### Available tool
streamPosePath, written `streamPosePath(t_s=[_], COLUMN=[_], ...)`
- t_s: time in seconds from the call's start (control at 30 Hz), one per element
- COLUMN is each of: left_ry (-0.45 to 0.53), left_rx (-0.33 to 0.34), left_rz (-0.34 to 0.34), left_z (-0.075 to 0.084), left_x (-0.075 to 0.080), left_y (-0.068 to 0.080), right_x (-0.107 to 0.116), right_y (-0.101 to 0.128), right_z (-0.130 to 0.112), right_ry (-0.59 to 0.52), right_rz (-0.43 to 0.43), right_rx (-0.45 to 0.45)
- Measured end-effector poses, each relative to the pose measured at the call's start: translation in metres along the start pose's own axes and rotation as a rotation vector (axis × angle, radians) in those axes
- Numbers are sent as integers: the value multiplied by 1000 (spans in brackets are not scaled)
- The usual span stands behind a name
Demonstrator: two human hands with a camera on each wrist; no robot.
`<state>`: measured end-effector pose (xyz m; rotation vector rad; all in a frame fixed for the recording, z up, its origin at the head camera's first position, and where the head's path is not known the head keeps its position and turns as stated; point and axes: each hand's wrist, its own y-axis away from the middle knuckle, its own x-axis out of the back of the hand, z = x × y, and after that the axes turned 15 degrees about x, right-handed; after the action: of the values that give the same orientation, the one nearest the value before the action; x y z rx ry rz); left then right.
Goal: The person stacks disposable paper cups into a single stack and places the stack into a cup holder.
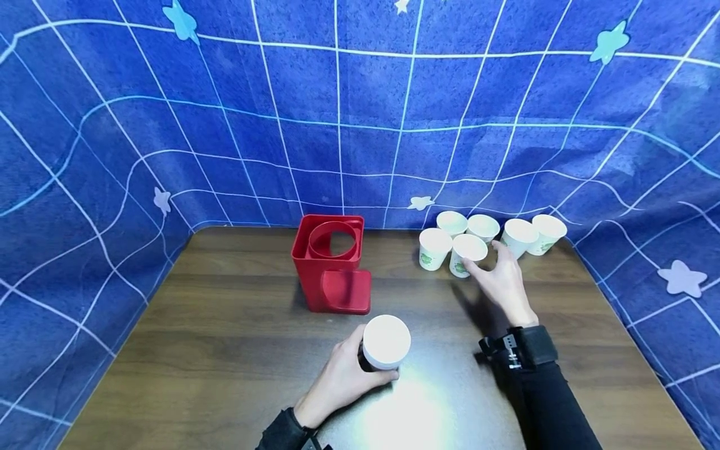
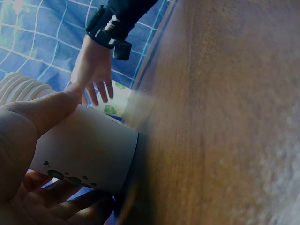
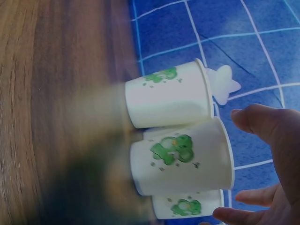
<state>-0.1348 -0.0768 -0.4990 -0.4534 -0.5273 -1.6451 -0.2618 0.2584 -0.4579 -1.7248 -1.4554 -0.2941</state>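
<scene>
Nearby, red holder (image 1: pixel 333 262) beside paper cups (image 1: pixel 469 249)

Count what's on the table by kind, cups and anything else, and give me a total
White paper cups standing loose at the back: 6, the front one by the right hand
White paper cups gripped by the left hand: 1 visible, possibly a stack
Red cup dispenser: 1
Total: 8
</scene>
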Motion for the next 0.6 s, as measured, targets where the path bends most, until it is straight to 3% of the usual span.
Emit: streamPosePath(t_s=[0.2, 0.6], left_ry=[-11, -24], left_rx=[-21, 0], left_rz=[6, 10], left_z=[0, -1], left_x=[-2, 0], left_y=[1, 1], right_x=[-11, -18], right_y=[-2, -5], right_z=[4, 4], right_ry=[-9, 10], right_rz=[21, 80], right_rx=[17, -52])
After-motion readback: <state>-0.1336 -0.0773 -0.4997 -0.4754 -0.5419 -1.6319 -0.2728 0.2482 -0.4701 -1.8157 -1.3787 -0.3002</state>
